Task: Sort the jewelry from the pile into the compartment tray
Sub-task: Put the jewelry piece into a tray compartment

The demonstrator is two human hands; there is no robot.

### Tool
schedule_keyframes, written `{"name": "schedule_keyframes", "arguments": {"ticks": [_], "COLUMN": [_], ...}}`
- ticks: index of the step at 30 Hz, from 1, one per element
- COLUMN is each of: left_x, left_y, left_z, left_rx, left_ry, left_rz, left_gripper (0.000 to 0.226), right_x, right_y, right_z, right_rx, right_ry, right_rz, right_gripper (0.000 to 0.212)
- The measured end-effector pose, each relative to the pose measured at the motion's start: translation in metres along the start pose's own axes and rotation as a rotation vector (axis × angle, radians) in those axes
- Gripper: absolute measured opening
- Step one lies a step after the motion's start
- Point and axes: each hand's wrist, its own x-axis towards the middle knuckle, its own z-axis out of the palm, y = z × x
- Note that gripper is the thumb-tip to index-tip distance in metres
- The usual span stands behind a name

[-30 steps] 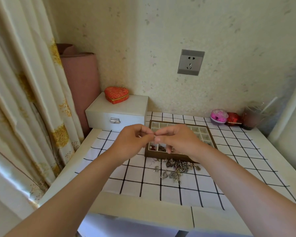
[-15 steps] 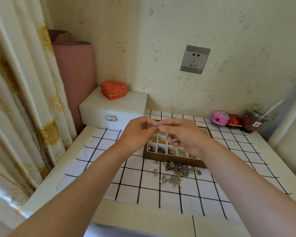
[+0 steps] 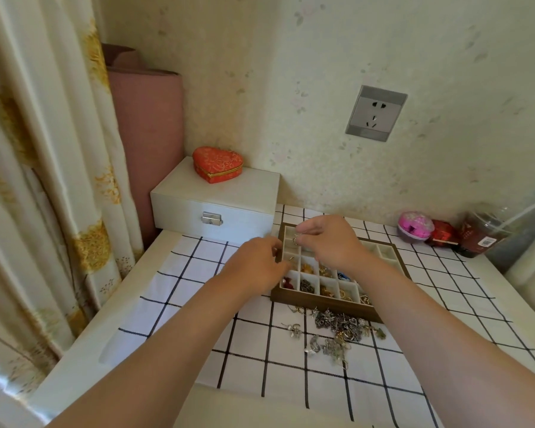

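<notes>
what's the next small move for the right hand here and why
Probably lower the right hand a little and release the piece into the pale cell below it. It pinches this small silvery piece just above the far-left cells of the tray, which look bare, while nearer cells already hold jewelry. More of the pile lies in front of the tray.

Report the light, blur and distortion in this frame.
Head view: soft, even daylight, no hard glare; the wide-angle lens bows the curtain and skews the wall socket; the jewelry pile reads sharp; the small piece pinched by the right hand is too tiny to identify.
</notes>
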Motion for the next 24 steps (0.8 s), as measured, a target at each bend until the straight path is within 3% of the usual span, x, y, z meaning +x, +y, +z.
{"name": "schedule_keyframes", "arguments": {"ticks": [9,13,17,24], "left_x": [0.0,-0.008,-0.015,-0.019], "left_y": [0.003,0.0,0.0,0.004], "left_z": [0.004,0.001,-0.001,-0.003], "left_rx": [0.008,0.014,0.023,0.053], "left_ry": [-0.031,-0.043,-0.031,-0.02], "left_rz": [-0.002,0.008,0.025,0.062], "left_gripper": [0.06,0.055,0.055,0.044], "right_x": [-0.006,-0.009,-0.007,-0.013], "right_y": [-0.001,0.002,0.004,0.002], "right_z": [0.01,0.008,0.004,0.011], "right_rx": [-0.384,-0.387,-0.393,-0.683], "right_ry": [-0.077,-0.114,-0.023,-0.152], "right_rz": [-0.19,-0.237,-0.238,-0.231], "right_gripper": [0.014,0.016,0.014,0.033]}}
